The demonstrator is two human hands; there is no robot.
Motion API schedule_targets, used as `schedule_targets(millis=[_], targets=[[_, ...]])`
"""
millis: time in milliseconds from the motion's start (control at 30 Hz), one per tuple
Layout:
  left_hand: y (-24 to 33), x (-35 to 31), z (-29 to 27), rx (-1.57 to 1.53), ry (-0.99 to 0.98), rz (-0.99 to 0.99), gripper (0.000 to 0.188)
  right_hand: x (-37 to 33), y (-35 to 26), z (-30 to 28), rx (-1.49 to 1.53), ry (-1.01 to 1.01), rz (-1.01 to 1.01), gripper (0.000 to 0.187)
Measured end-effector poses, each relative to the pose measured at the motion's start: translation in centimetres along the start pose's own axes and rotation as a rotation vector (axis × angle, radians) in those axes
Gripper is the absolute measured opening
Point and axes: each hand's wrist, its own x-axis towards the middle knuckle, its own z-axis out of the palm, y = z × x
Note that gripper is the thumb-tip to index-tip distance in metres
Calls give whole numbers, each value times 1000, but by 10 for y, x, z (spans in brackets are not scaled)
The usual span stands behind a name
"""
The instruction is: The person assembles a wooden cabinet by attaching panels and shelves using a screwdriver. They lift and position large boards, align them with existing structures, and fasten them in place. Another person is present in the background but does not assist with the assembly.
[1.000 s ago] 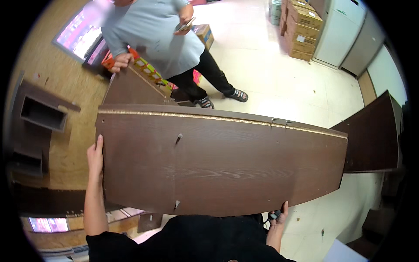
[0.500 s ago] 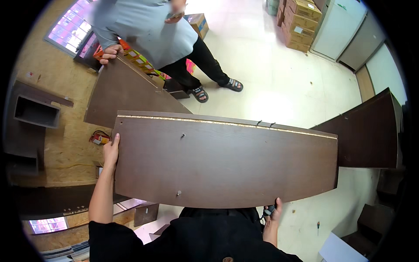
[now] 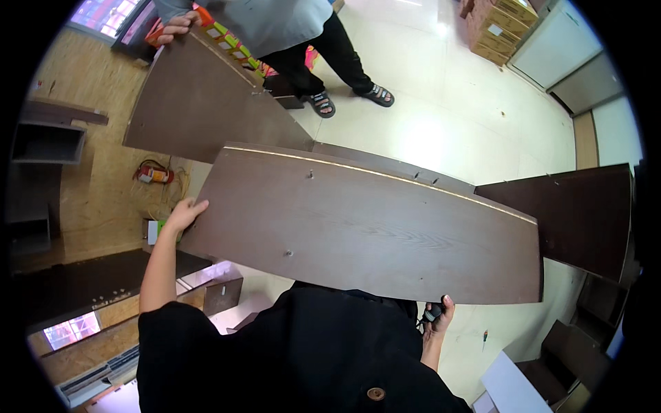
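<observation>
A long dark brown wooden board [image 3: 372,224] lies across in front of me at a slant, its right end nearer. Metal pegs stick out of its face, and a bare pale line runs along its far edge. At the board's left end, my left hand [image 3: 187,213] is closed on the edge, thumb on top. My right hand [image 3: 441,320] supports the near edge toward the right, most of its fingers hidden underneath. A small black object [image 3: 433,312] with a cord sits at that hand; its kind is unclear. Beyond the board stands a narrow brown panel [image 3: 399,163] with dark pegs.
A co-worker's hand [image 3: 177,29] holds the top of a brown side panel [image 3: 200,103] at the far left. Another dark panel [image 3: 571,213] stands at right. On the left are a fire extinguisher [image 3: 155,173] and cabinet parts; a screwdriver [image 3: 485,337] lies on the floor at right.
The board has turned clockwise, and a gap has opened between it and the rear panel on the left. My left hand has shifted slightly right, still gripping. The whole view has shifted.
</observation>
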Motion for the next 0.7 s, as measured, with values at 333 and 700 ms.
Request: schedule_targets(millis=[333, 700], targets=[[-82, -99, 204, -1918, -508, 134, 52, -18, -26, 43, -249, 163, 128, 25], [98, -113, 262, -1602, -566, -181, 57, -13, -42, 63, -205, 233, 178, 21]])
